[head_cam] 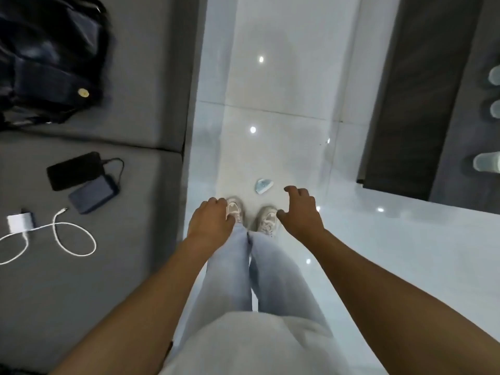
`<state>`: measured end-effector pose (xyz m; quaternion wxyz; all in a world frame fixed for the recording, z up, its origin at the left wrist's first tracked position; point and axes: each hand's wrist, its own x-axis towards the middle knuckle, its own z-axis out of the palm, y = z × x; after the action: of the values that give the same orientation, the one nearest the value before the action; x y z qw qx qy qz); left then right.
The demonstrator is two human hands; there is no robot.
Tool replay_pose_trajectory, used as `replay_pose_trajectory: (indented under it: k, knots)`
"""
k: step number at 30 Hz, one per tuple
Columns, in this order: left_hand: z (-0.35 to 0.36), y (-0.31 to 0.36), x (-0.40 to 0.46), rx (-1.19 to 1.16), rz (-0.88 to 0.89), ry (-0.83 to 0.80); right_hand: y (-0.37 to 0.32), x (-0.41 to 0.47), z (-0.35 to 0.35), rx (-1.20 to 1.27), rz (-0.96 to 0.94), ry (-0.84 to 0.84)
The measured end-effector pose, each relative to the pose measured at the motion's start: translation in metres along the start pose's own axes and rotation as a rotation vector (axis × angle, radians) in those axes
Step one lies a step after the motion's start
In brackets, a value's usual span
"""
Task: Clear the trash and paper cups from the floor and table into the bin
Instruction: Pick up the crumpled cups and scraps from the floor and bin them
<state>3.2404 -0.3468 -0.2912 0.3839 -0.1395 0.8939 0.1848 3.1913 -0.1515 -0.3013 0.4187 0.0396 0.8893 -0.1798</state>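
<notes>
Glossy white floor tiles (270,85) mirror small ceiling lights, and on them lies a small crumpled pale-blue scrap of trash (263,186), just ahead of two pale sneakers (251,217). The left hand (211,220) hangs with its fingers loosely curled over the left shoe, holding nothing. The right hand (300,212) is held out with its fingers spread and bent downward, also holding nothing; the scrap lies just beside its fingertips, to their left, apart from them. At the right edge, white paper cups (487,162) stand on a dark bench (414,104). On the matte grey cushioned sofa (140,77) at left rest a dark blue bag (51,58), a black phone (74,170) cabled to a dark blue power bank (93,194), and a white charger with a looped cord (21,222).
</notes>
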Motion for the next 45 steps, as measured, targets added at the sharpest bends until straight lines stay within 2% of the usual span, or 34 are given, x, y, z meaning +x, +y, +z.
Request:
replay_pose_trajectory:
  k: [5,11,17,21,25,29,33,38,45]
  knots:
    - [0.068,-0.016,0.068,-0.013,-0.004,-0.059,0.045,0.076,0.071,0.101,0.126,0.000]
    - [0.172,-0.052,0.185,0.051,0.048,-0.067,0.105,0.212,0.190,0.237,0.263,0.048]
    - [0.260,-0.091,0.297,0.077,0.085,-0.032,0.133,0.347,0.303,0.298,0.288,0.083]
    - [0.296,-0.107,0.348,0.085,0.092,-0.071,0.133,0.401,0.354,0.265,0.335,0.089]
    - [0.308,-0.108,0.376,0.106,0.096,-0.108,0.132,0.412,0.378,0.151,0.338,0.215]
    - [0.297,-0.091,0.380,0.113,0.163,-0.141,0.134,0.399,0.362,0.161,0.227,0.206]
    - [0.259,-0.058,0.357,0.082,0.192,-0.104,0.120,0.361,0.306,0.178,0.044,0.183]
    - [0.186,-0.012,0.295,0.027,0.218,-0.077,0.086,0.277,0.217,0.065,-0.141,0.123]
    - [0.070,0.036,0.195,-0.019,0.254,-0.136,0.022,0.157,0.092,0.059,-0.215,0.095]
